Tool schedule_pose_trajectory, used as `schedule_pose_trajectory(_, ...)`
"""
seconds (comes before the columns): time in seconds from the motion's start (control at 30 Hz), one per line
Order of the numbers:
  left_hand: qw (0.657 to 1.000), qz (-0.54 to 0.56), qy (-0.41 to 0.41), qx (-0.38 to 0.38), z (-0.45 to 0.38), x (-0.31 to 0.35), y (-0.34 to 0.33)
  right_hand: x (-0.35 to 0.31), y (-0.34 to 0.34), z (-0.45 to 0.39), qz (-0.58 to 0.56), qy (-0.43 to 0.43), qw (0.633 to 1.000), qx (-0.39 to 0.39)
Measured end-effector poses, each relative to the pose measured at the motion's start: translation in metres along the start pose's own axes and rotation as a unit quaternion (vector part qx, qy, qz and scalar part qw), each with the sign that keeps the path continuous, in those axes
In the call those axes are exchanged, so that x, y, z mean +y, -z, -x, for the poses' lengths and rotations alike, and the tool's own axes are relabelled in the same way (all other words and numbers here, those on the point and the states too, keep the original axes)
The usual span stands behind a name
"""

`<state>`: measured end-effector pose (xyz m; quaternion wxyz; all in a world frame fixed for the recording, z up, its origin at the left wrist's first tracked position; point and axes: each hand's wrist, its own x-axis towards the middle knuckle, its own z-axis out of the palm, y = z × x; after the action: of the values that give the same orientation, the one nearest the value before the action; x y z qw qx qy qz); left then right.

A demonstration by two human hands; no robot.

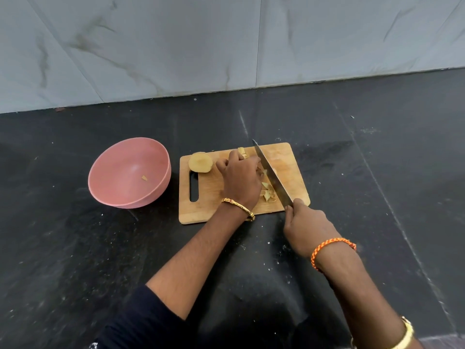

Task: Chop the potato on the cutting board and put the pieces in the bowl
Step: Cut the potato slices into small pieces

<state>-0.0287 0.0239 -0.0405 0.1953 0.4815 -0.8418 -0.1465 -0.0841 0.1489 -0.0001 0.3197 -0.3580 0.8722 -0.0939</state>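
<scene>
A wooden cutting board (201, 210) with a slot handle lies on the counter. A cut potato half (200, 162), pale face up, sits just left of the left hand's fingers (232, 157); small pale pieces (267, 191) lie just right of them. Farther left stands a pink bowl (129, 171) with one piece (144, 177) inside.

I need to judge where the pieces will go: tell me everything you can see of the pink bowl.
The pink bowl is round, deep and matte, plastic by its look. It sits upright on the black counter, just left of the wooden cutting board and apart from it. Inside lies one small potato piece. Neither hand touches it.
</scene>
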Motion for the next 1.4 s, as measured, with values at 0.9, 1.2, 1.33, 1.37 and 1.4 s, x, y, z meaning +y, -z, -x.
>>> schedule_pose_trajectory(0.9,0.999,0.050,-0.010,0.010,0.001,-0.011,0.000,-0.002,-0.003,-0.006,-0.020,0.008,1.000,0.005)
schedule_pose_trajectory(1.2,0.998,0.053,-0.012,0.013,0.004,-0.012,0.000,0.012,0.008,-0.006,-0.100,0.045,0.994,0.026)
schedule_pose_trajectory(1.33,0.997,0.073,0.005,0.020,0.003,-0.013,0.000,0.020,0.011,-0.008,-0.115,0.059,0.991,0.038)
schedule_pose_trajectory(1.37,0.997,0.074,0.006,0.022,0.002,-0.013,0.002,0.021,0.010,-0.008,-0.112,0.061,0.991,0.037)
schedule_pose_trajectory(1.4,0.997,0.073,0.006,0.024,0.001,-0.013,0.003,0.021,0.010,-0.009,-0.109,0.063,0.991,0.037)
